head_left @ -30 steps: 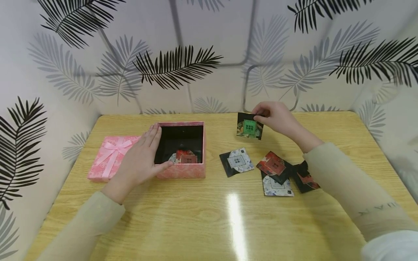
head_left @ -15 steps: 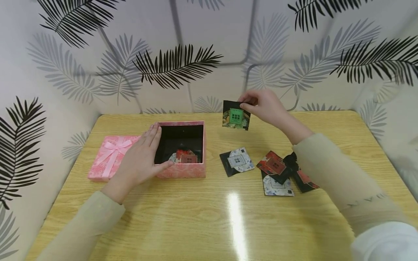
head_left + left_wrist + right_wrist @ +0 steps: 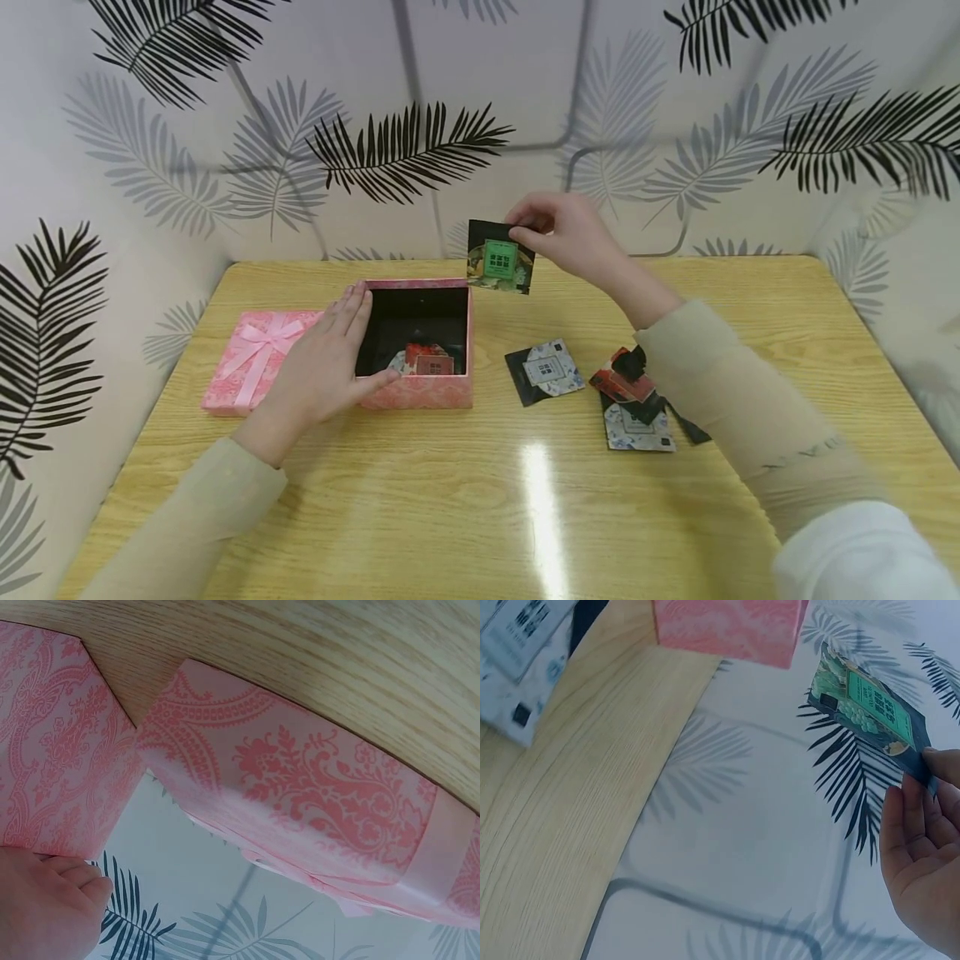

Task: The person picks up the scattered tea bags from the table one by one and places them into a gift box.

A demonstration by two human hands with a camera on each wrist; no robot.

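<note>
My right hand pinches a black tea sachet with a green label by its upper corner, raised above the table near the box's back right corner. In the right wrist view the same sachet hangs from thumb and fingertips. My left hand rests along the left side of the pink open box, fingers extended and thumb at the front rim. Inside the box's black interior lies a red-labelled sachet with a white patterned one partly behind it. The pink lid with a ribbon bow is partly behind my left hand.
A white and black sachet lies right of the box. Further right, a red and black sachet overlaps a white floral one; my right sleeve covers part of this pile. A leaf-patterned wall covering stands behind the table.
My right hand has carried the green-labelled sachet left and upward, toward the box. My left hand has stayed on the box.
</note>
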